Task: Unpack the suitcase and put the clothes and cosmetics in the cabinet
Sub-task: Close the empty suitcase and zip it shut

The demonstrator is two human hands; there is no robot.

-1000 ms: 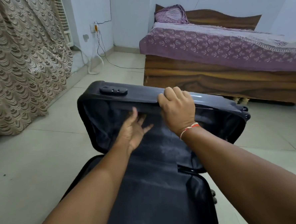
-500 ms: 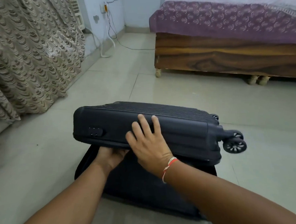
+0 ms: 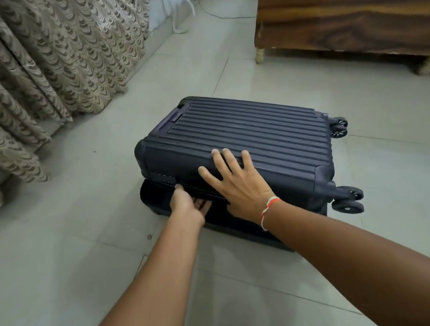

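Two hands are on a dark navy suitcase (image 3: 235, 146) that lies flat on the tiled floor (image 3: 87, 233), near the middle of the room. Its ribbed upper shell sits almost down on the lower shell, with a narrow gap left along the near edge; nothing inside can be seen through it. The right hand (image 3: 235, 184) lies spread on the near edge of the upper shell, fingers straight and pressing, not gripping. The left hand (image 3: 190, 204) reaches into the gap just below the combination lock (image 3: 165, 178); its fingertips are hidden between the shells, so whether it grasps anything cannot be told. Wheels (image 3: 348, 200) stick out at the suitcase's right end. A patterned curtain (image 3: 51, 59) hangs along the floor's left edge, and a wooden bed frame (image 3: 346, 16) stands at the far right.
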